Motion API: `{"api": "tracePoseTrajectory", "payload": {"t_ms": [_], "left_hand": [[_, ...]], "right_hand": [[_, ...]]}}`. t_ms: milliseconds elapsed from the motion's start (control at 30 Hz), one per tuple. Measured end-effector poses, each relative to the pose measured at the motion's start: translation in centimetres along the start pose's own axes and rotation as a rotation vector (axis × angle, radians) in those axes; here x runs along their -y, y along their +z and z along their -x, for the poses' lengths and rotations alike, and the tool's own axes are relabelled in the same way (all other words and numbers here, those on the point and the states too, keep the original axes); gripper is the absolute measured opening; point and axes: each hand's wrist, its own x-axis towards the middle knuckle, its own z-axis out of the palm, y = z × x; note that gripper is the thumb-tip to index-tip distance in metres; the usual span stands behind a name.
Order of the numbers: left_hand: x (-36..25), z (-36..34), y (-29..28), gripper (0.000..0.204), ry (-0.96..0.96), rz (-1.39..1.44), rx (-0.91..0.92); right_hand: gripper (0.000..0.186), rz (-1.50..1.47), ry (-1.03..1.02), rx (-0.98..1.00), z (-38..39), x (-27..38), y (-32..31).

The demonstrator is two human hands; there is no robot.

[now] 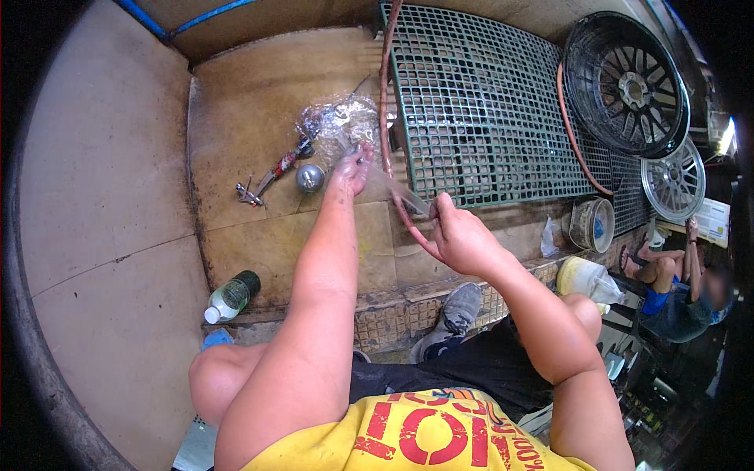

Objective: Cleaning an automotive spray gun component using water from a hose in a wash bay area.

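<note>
My right hand (462,235) is closed around a reddish-brown hose (385,102) near its end. A clear stream of water (402,191) runs from there to the left and meets my left hand (355,166). The left fingers are curled, and what lies in them is hidden by water and glare. Beyond that hand, water splashes (345,116) over the tan floor. Just left of it lie a slim red-and-silver tool (284,163), a small metal fitting (250,195) and a round grey metal cup (309,177).
A green grating (487,102) fills the far right, with a black wheel rim (628,86) and a silver rim (674,179) beside it. A bucket (583,225), a jug (580,276) and a bottle (233,297) stand or lie nearby. Another person (683,302) sits at the right.
</note>
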Motion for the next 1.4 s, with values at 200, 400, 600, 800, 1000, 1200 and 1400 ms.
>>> {"api": "tracePoseTrajectory", "payload": {"t_ms": [200,400,600,800,1000,1200,1400], "left_hand": [[0.9,0.9,0.7,0.02,-0.015,-0.011,-0.065],[-0.7,0.7,-0.1,0.026,-0.095,-0.13,0.059],[0.5,0.8,0.6,0.027,-0.073,-0.247,-0.044],[-0.7,1.0,-0.1,0.033,-0.014,-0.304,-0.018],[0.0,1.4,1.0,0.034,-0.002,-0.353,-0.076],[0.7,1.1,0.9,0.032,-0.047,-0.286,-0.076],[2.1,1.0,0.6,0.037,-0.006,-0.64,-0.256]], "right_hand": [[0.028,0.011,0.06,0.029,0.3,0.1,0.3],[0.021,-0.034,0.001,-0.064,0.0,-0.4,0.0],[0.017,-0.015,0.048,-0.042,0.3,-0.2,-0.1],[0.017,-0.05,0.032,-0.044,0.2,0.6,-0.3],[0.017,-0.028,0.042,-0.046,0.2,-0.2,-0.2],[0.038,0.022,0.018,-0.075,0.0,-1.5,0.2],[0.052,0.027,0.076,0.004,0.2,-1.0,0.3]]}}
